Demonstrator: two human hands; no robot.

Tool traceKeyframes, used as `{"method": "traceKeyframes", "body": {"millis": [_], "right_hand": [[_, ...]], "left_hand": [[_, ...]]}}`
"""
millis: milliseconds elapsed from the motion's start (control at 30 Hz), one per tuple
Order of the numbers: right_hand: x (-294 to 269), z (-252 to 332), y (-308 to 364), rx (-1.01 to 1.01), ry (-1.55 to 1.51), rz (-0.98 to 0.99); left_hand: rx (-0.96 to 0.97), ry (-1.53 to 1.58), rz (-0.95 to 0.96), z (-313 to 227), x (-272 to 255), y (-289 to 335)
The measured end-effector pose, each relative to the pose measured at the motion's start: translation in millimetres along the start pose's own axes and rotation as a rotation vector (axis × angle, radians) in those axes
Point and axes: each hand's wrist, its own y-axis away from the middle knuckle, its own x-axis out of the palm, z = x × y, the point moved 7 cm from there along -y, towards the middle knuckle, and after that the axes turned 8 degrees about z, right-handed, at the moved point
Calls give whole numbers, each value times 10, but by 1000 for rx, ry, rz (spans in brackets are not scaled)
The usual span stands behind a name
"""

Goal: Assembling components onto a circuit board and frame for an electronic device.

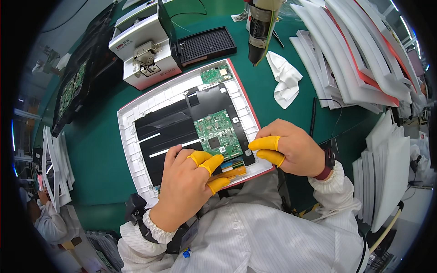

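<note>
A white panel housing with a red rim (129, 119) lies face down on the bench, with a green circuit board (219, 129) on a black plate (205, 102) inside it. My left hand (184, 186), wearing yellow finger cots, is bent over the board's near edge. Its thumb and forefinger close around an orange flat cable (234, 173), partly hidden beneath them. At the housing's right side, my right hand (291, 148) has its cotted thumb and forefinger pinched near the board's corner. Whatever lies between those tips is too small to make out. A smaller green board (216, 75) sits in the far corner.
Behind the housing stand a white screw feeder (148, 50) and a black perforated tray (207, 44). A black electric screwdriver (259, 34) hangs above the far side. A crumpled white cloth (285, 79) lies right of the housing. Foam-lined white panels (359, 50) lean at the far right.
</note>
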Motion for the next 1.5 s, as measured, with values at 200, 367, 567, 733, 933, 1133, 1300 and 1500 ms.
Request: {"method": "traceKeyframes", "body": {"millis": [200, 367, 567, 733, 933, 1133, 1300, 1500], "right_hand": [[37, -28, -30, 15, -2, -84], [85, -62, 3, 26, -69, -170], [174, -95, 139, 68, -146, -255], [213, -91, 213, 64, -162, -312], [206, -113, 204, 56, -185, -354], [210, -116, 215, 69, -217, -357], [159, -126, 230, 129, -284, -447], [172, -116, 204, 108, -256, -432]], "left_hand": [[-30, 91, 19, 5, -42, -77], [31, 92, 15, -89, -86, -240], [78, -224, 33, -201, 54, -407], [108, -300, 15, -253, 68, -432], [75, -254, -9, -175, 53, -447], [-12, -194, -78, 10, -96, -313], [21, -232, -4, -56, -39, -270], [56, -287, -51, -105, -46, -285]]}}
